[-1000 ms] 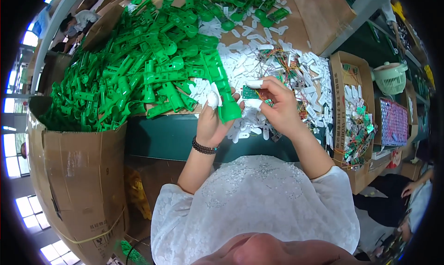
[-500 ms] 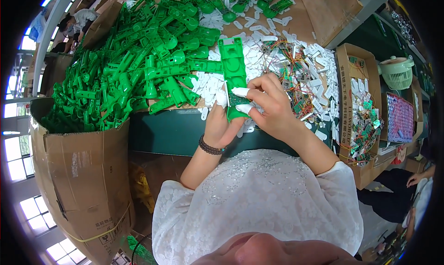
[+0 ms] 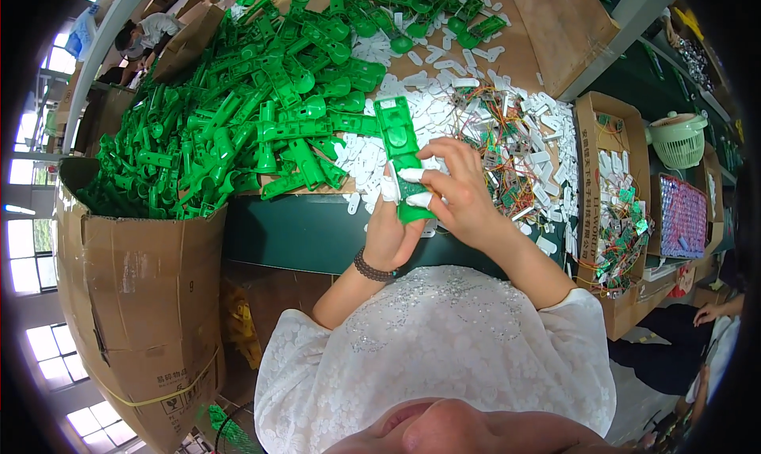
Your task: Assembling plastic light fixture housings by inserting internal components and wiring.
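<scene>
A long green plastic housing (image 3: pixel 398 133) is held over the table's near edge, its hollow side facing up. My left hand (image 3: pixel 386 228) grips its lower part from the left and beneath. White covers sit on several of my fingertips. My right hand (image 3: pixel 460 188) bends over the same end from the right, thumb and index finger pinched against the inside of the housing. Whether a small part sits between those fingertips is too small to make out. White plastic strips (image 3: pixel 367 164) lie scattered just beyond the housing.
Green housings (image 3: pixel 238 113) pile up at the left, reaching a big cardboard box (image 3: pixel 143 279). Wired circuit boards (image 3: pixel 507 149) lie right of my hands. A long carton (image 3: pixel 587 184) with boards, a green basket (image 3: pixel 678 141) and a tray of purple-pink pieces (image 3: pixel 683 216) stand farther right. Other people are nearby.
The view has shifted slightly, so the table contents appear lower. Both hands keep hold of the green housing, which shows lower in the picture; the right fingers stay pressed inside it.
</scene>
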A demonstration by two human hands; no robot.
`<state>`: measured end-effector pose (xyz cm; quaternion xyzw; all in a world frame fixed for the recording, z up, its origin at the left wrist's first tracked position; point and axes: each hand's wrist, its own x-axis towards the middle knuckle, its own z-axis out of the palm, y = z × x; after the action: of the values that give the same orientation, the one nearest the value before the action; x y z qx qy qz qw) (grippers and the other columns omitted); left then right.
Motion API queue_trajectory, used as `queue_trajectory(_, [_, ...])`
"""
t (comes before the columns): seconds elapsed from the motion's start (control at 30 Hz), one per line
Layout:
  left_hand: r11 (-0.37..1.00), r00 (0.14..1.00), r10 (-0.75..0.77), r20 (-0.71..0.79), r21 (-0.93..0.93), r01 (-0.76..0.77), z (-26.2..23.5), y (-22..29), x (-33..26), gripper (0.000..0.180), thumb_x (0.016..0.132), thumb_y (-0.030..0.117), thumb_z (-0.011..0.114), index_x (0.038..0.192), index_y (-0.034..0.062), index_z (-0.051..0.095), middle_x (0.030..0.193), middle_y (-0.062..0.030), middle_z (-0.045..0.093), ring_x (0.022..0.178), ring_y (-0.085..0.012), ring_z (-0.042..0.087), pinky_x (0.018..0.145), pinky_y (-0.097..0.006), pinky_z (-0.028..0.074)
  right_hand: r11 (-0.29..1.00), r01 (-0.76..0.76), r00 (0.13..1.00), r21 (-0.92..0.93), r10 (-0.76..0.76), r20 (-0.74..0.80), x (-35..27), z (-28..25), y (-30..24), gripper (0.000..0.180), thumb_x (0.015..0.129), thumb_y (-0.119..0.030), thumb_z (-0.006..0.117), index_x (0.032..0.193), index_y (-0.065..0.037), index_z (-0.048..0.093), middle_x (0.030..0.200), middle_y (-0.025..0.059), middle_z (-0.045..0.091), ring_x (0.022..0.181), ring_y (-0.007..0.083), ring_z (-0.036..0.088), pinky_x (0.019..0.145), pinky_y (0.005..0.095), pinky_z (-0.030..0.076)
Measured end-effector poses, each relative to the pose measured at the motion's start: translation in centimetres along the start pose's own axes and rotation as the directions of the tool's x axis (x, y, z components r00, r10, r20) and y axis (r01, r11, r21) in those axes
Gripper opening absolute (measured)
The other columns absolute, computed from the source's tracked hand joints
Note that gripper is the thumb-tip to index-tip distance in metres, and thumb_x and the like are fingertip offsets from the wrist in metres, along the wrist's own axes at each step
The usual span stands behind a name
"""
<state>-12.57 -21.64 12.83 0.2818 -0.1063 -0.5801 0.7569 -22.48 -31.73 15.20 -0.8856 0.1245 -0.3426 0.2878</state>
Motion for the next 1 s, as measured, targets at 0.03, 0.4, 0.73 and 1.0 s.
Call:
queue_trajectory(0.03, [1.0,0.998,-0.004,-0.059,-0.012,0.003,0.1,0.1,0.1,0.037,0.095,0.037,0.031,0.12,0.01,0.041,0.104,-0.0044,0.052,0.092,-0.0152,0.053,0.079,-0.03,0.045,0.998,0.008,1.0,0.059,-0.008,0.001,0.0,0.1,0.0,0.026,0.061,0.002,0.058,0.086,-0.003,0.059,0.11,0.0118,0.047,0.109,0.0315,0.041,0.089,0.0418,0.032])
queue_trajectory(0.4, [0.874,0.996,0.089,-0.017,0.48,-0.07,0.1,-0.8,-2.0,0.038,0.092,0.018,0.037,0.127,0.0023,0.032,0.104,-0.0086,0.053,0.087,-0.0144,0.055,0.071,-0.027,0.046,0.165,-0.581,0.78,0.797,0.391,0.488,-1.5,0.4,0.1,0.028,0.077,-0.003,0.061,0.105,-0.003,0.055,0.083,0.0022,0.061,0.06,0.0048,0.051,0.05,0.019,0.039])
queue_trajectory(0.73, [0.97,0.998,-0.064,0.027,0.236,0.056,-0.8,-2.3,-1.8,0.048,0.097,0.028,0.03,0.138,0.0089,0.016,0.109,-0.0061,0.049,0.091,-0.0135,0.052,0.08,-0.028,0.045,-0.169,-0.518,0.686,0.839,0.504,0.525,-4.1,2.9,1.1,0.019,0.083,-0.014,0.06,0.1,-0.004,0.058,0.075,-0.0028,0.059,0.055,0.0009,0.049,0.046,0.015,0.036])
queue_trajectory(1.0, [0.966,0.968,0.224,0.112,0.108,-0.236,-2.2,4.8,2.4,0.038,0.094,0.03,0.037,0.12,0.0026,0.042,0.106,-0.0098,0.054,0.093,-0.0196,0.054,0.083,-0.034,0.044,0.701,-0.591,0.708,0.398,0.214,0.673,-2.3,0.1,1.4,0.033,0.078,-0.002,0.051,0.11,-0.004,0.043,0.075,0.0025,0.06,0.059,0.0108,0.058,0.056,0.026,0.047])
